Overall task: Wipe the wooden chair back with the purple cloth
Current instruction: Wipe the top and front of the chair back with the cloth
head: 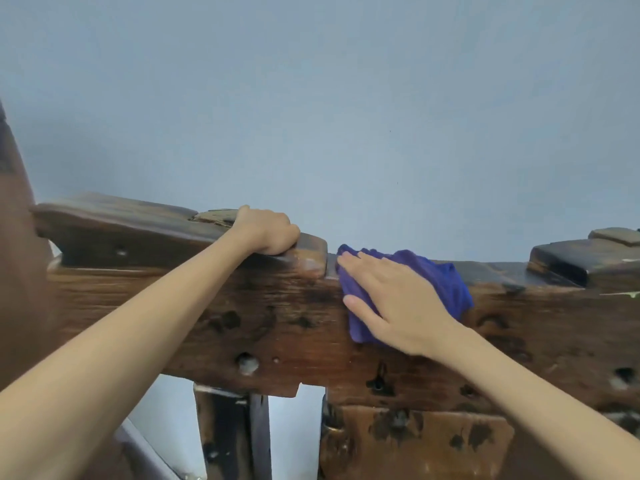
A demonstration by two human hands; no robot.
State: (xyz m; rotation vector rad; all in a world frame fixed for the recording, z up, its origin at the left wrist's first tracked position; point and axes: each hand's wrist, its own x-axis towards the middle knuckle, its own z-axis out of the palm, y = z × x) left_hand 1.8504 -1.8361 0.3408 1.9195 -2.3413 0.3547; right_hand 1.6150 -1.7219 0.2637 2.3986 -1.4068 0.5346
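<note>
The wooden chair back (277, 327) is a thick, dark, rough beam with knots and holes, running across the whole view. A raised block tops it at the left, and my left hand (266, 233) curls over that block's right end, gripping it. The purple cloth (446, 282) is draped over the beam's top edge just right of the block. My right hand (391, 303) lies flat on the cloth with fingers spread, pressing it against the beam's front face and top. Part of the cloth is hidden under my palm.
A plain pale blue wall (346, 116) rises close behind the chair. Another raised wooden block (581, 261) sits on the beam at the far right. Below the beam are wooden slats (412, 441) with gaps. A dark wooden post (17, 237) stands at the far left.
</note>
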